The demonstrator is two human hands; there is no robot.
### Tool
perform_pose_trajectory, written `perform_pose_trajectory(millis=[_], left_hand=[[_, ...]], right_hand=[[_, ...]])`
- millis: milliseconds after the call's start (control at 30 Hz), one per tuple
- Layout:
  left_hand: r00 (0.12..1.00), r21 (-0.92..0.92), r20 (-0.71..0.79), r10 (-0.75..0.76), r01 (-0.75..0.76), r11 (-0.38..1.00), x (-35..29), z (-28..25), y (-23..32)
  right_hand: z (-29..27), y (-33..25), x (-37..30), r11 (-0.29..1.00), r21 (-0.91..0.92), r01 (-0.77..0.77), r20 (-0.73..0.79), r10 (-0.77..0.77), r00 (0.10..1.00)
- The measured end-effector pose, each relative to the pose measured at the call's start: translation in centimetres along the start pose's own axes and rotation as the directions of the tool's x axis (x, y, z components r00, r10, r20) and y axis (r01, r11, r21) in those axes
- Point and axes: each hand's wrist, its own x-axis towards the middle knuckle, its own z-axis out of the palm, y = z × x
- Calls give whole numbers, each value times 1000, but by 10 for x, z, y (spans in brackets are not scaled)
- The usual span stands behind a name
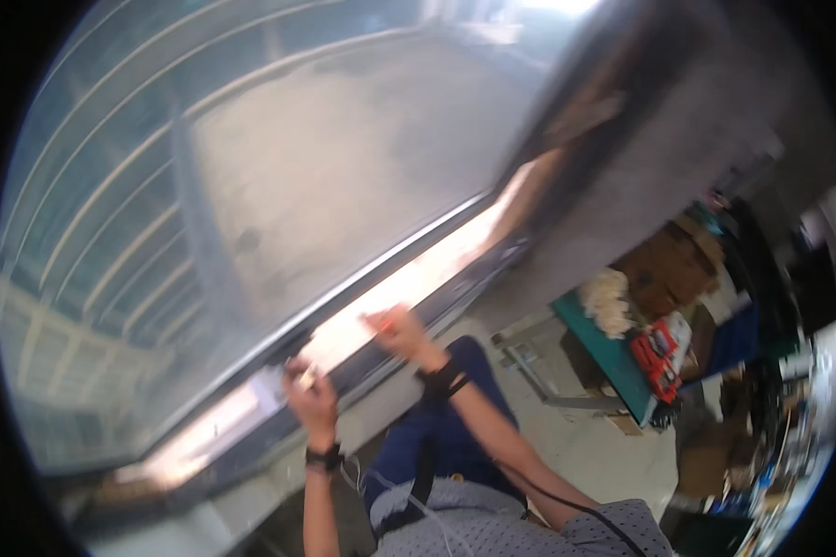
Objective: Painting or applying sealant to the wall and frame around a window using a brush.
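My left hand point(313, 397) is raised by the window's lower edge, its fingers curled around a small pale thing point(307, 378) too blurred to name. To its right, my right hand point(402, 340) is closed on a small orange-red object point(387, 325); most of it is hidden by the fingers. Both hands are over the brightly lit window sill point(348, 325), just on my side of a dark-framed window pane point(344, 176). I wear a dark band on each wrist.
A green-topped table point(613, 362) stands at the right, with a pale heap of cloth or gloves point(605, 303), a red and white bag point(659, 357) and a brown cardboard box point(669, 265). Cluttered shelves or stacks point(799, 418) fill the far right. A thin white cable hangs near my left wrist.
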Motion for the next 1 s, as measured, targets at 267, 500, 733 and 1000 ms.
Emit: perform_pose_trajectory(millis=[267,500,733,1000], left_hand=[[995,189,83,-48,31,981,-11,-16,-31],[999,118,41,12,-17,993,-5,-2,-3],[997,313,51,-60,41,949,-40,-9,-113],[998,85,-8,-66,66,994,-15,-13,-25]], right_hand=[[32,42,-25,984,-132,-115,83,127,988],[15,24,-25,966,-247,76,72,-60,996],[50,8,-22,986,-155,66,188,-36,982],[91,-4,-35,992,108,61,251,-86,964]])
